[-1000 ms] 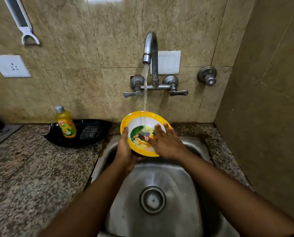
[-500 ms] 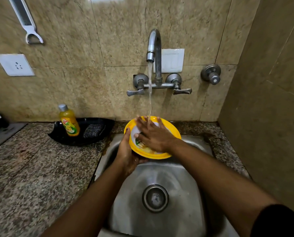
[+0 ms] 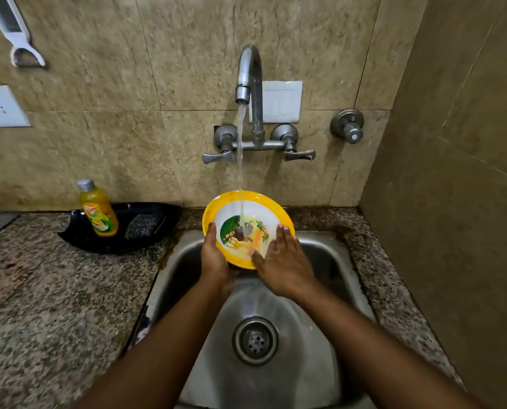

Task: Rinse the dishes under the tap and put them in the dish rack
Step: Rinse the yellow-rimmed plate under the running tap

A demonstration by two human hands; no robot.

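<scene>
A yellow-rimmed bowl (image 3: 240, 211) with a white inside and a printed picture is tilted toward me over the steel sink (image 3: 329, 261). Water from the wall tap (image 3: 248, 72) falls into its middle. My left hand (image 3: 215, 258) grips the bowl's left rim, thumb on the inside. My right hand (image 3: 281, 261) lies flat with fingers spread on the bowl's lower right edge, fingertips on the inner surface. No dish rack is in view.
A yellow dish-soap bottle (image 3: 98, 209) and a dark scrub pad (image 3: 141, 225) sit in a black tray (image 3: 163, 214) on the granite counter (image 3: 54, 290) left of the sink. The drain (image 3: 255, 340) is below. A tiled side wall (image 3: 453, 202) stands close on the right.
My right hand has slid from the bowl's centre down to its lower right edge, uncovering the printed inside. My left hand keeps its grip on the rim.
</scene>
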